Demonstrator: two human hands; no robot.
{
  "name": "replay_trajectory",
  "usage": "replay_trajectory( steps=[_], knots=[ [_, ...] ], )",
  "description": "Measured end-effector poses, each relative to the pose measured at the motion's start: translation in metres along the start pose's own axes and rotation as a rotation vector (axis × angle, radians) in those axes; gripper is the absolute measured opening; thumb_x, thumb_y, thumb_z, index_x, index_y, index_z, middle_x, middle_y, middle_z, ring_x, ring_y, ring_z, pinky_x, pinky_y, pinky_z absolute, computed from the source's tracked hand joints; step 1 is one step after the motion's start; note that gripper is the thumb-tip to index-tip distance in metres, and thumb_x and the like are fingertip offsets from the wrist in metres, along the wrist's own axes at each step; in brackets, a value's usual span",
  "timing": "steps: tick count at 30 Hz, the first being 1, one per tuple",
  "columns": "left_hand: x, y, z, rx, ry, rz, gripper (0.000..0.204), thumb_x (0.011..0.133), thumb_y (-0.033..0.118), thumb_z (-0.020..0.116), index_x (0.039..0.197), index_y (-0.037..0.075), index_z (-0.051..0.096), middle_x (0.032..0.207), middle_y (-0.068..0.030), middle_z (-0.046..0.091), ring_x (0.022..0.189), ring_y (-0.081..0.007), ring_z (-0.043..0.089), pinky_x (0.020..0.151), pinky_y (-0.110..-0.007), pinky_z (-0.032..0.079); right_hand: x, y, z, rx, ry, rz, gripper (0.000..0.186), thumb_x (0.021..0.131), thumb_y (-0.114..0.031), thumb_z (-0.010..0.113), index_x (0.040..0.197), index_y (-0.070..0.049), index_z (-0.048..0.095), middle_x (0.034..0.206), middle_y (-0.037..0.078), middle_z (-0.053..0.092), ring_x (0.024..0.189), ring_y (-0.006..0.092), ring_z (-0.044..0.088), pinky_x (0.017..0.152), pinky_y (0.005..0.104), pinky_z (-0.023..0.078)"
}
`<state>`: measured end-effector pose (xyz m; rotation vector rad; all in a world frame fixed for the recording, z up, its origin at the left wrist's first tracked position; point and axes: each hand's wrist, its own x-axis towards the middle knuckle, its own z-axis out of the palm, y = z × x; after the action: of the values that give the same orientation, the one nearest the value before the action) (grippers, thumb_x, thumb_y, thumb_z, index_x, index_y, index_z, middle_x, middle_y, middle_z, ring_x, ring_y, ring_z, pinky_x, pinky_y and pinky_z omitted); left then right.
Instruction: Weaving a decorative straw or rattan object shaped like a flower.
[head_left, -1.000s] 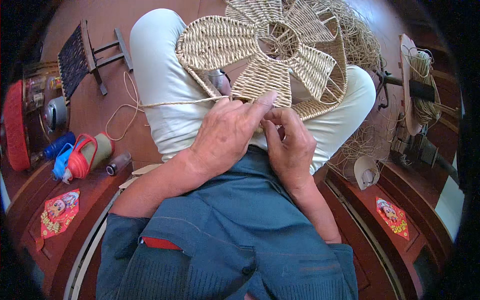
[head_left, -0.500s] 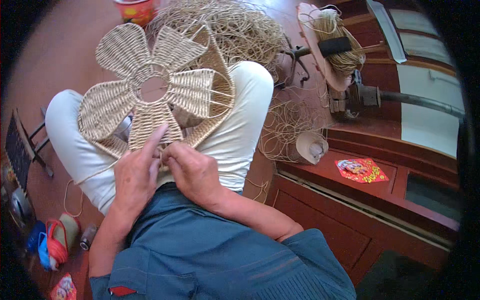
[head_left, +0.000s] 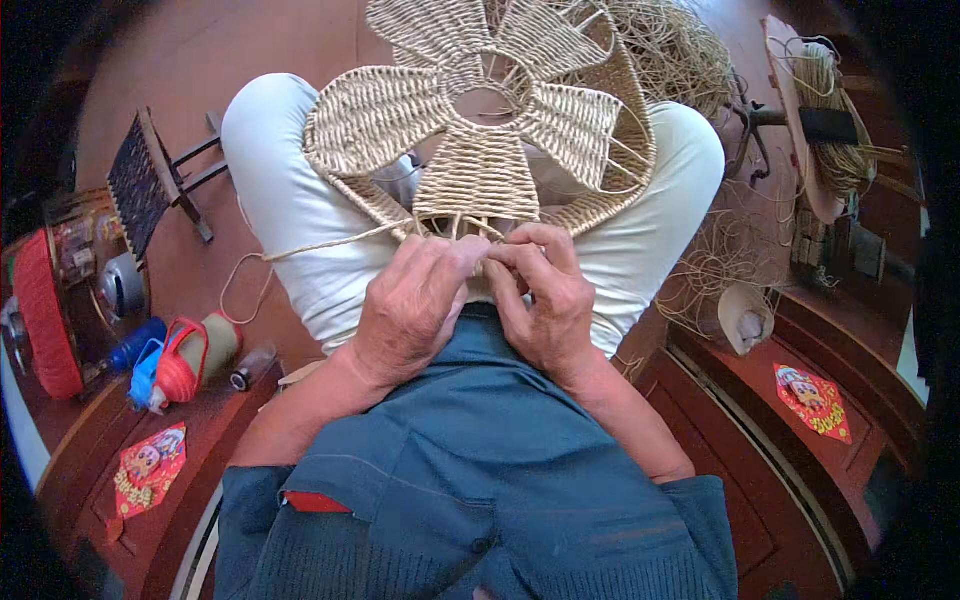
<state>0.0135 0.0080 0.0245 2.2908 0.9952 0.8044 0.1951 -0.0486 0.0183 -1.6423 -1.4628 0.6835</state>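
Note:
A straw-coloured woven basketwork piece [head_left: 480, 165] rests across my lap, with flower petals around a round centre hole and a curved outer rim. At its near edge, just below the nearest petal, my left hand [head_left: 415, 300] and my right hand [head_left: 545, 295] meet fingertip to fingertip. Both are closed in a pinch on the cord work there; the exact grip is partly hidden by the fingers. A loose cord [head_left: 330, 243] trails from beside my left hand over the left thigh and loops down. Bare cross strands show between the petal's end and the rim.
A heap of loose cord [head_left: 675, 55] lies on the floor beyond my right knee. To the right are a cord bundle on a stand [head_left: 830, 110] and a pale cup-shaped container [head_left: 746, 318]. On the left stand a low stool [head_left: 150, 185], a red bottle [head_left: 185, 368] and a clear jar [head_left: 252, 368].
The view has turned, so the lap and woven piece appear farther right and up. My left index finger, earlier stretched along the near petal, has drawn back to the rim beside my right fingers.

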Motion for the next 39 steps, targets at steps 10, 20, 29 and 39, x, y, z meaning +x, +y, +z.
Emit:
replay_trajectory(
  steps=[10,20,29,39],
  knots=[
    [-0.009,0.002,-0.009,-0.047,0.021,-0.094,0.044,0.088,-0.009,0.078,0.126,0.008,0.065,0.098,-0.0092,0.072,0.076,-0.0234,0.069,0.068,-0.037,0.057,0.0,0.003,-0.005,-0.129,-0.166,-0.15,0.018,0.093,-0.015,0.082,0.11,-0.009,0.076,0.108,0.007,0.07,0.087,0.0276,0.075,0.072,0.0406,0.06],
    [-0.016,0.009,-0.004,-0.091,0.001,-0.302,0.037,0.089,-0.007,0.079,0.118,0.005,0.059,0.097,-0.0082,0.071,0.062,-0.0185,0.067,0.059,-0.035,0.055,0.0,0.007,-0.008,-0.24,-0.172,-0.179,0.023,0.089,-0.02,0.087,0.109,-0.012,0.076,0.107,0.005,0.069,0.082,0.0253,0.074,0.069,0.0389,0.059],
    [-0.017,0.018,-0.002,-0.176,0.084,-0.454,0.034,0.091,-0.005,0.08,0.115,0.005,0.058,0.093,-0.0064,0.07,0.063,-0.0138,0.064,0.06,-0.031,0.054,0.004,0.0,-0.002,-0.188,-0.026,-0.279,0.024,0.089,-0.019,0.085,0.11,-0.013,0.077,0.102,0.005,0.07,0.085,0.0253,0.074,0.071,0.0395,0.058],
    [-0.024,0.012,-0.001,-0.139,0.107,-0.428,0.034,0.091,-0.006,0.081,0.117,0.004,0.061,0.094,-0.0054,0.073,0.074,-0.0132,0.065,0.07,-0.029,0.056,0.012,-0.007,0.001,-0.2,-0.208,-0.202,0.01,0.092,-0.014,0.077,0.102,-0.013,0.076,0.092,0.006,0.067,0.079,0.0296,0.07,0.069,0.0431,0.055]
  ],
)
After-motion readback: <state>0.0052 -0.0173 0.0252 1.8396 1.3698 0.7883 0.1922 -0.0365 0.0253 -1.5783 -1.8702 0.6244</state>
